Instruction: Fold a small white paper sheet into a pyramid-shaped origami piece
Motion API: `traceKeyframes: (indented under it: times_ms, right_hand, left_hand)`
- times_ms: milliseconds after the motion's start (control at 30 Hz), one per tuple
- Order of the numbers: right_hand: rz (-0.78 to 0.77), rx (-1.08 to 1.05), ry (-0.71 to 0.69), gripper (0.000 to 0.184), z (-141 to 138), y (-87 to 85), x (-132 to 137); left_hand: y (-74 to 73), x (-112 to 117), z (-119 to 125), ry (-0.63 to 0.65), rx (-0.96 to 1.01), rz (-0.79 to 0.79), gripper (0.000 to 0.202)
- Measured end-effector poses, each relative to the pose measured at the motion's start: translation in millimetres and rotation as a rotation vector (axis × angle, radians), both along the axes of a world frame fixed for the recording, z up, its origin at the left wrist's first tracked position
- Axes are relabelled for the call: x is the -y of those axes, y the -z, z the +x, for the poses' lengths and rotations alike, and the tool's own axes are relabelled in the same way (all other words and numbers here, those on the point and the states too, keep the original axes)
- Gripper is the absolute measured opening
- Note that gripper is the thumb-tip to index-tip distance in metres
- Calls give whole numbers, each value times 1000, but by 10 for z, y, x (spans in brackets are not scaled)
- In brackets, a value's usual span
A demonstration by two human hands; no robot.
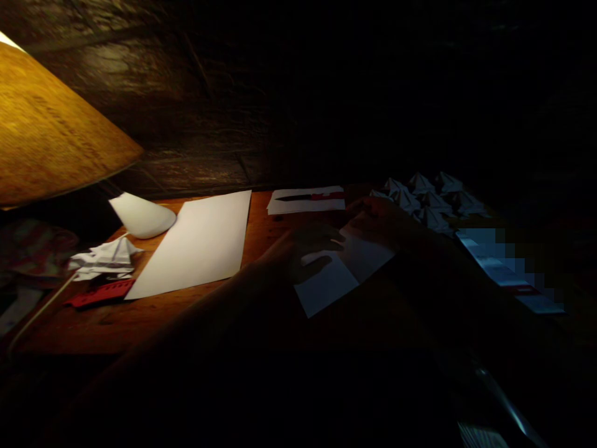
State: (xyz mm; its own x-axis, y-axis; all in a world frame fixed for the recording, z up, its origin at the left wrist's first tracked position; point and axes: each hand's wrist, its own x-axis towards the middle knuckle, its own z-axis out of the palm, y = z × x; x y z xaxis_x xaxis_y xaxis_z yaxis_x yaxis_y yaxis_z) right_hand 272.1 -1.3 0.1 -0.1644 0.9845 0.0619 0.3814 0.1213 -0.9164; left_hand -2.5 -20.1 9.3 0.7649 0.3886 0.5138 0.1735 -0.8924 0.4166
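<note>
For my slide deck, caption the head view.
Left hand and right hand at a creased sheet, folded paper shapes beyond.

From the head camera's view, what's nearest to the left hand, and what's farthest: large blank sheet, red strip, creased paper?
1. Creased paper: right under the left hand.
2. Large blank sheet: to its left.
3. Red strip: farther left, by the sheet's near-left corner.

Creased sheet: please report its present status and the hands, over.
Left hand on creased sheet, thumb and fingers apart. Right hand at sheet's far side, grip too dark to tell. Red-handled knife beyond, apart from sheet.
</note>
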Motion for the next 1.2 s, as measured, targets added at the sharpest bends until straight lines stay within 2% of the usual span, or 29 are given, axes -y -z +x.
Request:
traceKeyframes:
  times_ms: [100, 267, 367, 500, 600, 667, 800, 900, 1033, 1200]
  right_hand:
    - [109, 33, -29, 44, 44, 52, -36]
    - [72, -71, -69, 50, 118, 125, -119]
    - [78, -86, -60, 53, 157, 155, -143]
    - [33, 11, -51, 59, 171, 156, -126]
    - [68, 74, -60, 61, 146, 131, -96]
    - [126, 108, -52, 58, 119, 112, -81]
    - [231, 177, -3, 33, 50, 95, -58]
    - [284, 175, 6, 22, -6, 99, -23]
    - [327, 136, -118, 14, -46, 91, 33]
    - [375, 133, -291, 20, -52, 47, 74]
  left_hand:
    - [80, 17, 41, 83, -157, -68, 33]
    - [160, -40, 17, 106, -234, -48, 37]
    - [136, -50, 12, 62, -250, 3, 31]
    - [81, -40, 15, -54, -278, 42, 24]
    - [60, -46, 14, -123, -284, 69, 22]
    - [64, -66, 9, -166, -288, 102, 21]
    - [104, -126, -17, -246, -297, 133, 15]
    - [127, -159, -40, -265, -294, 115, 16]
    - [134, -181, -59, -310, -259, 101, 18]
    - [131, -206, -80, -358, -270, 106, 22]
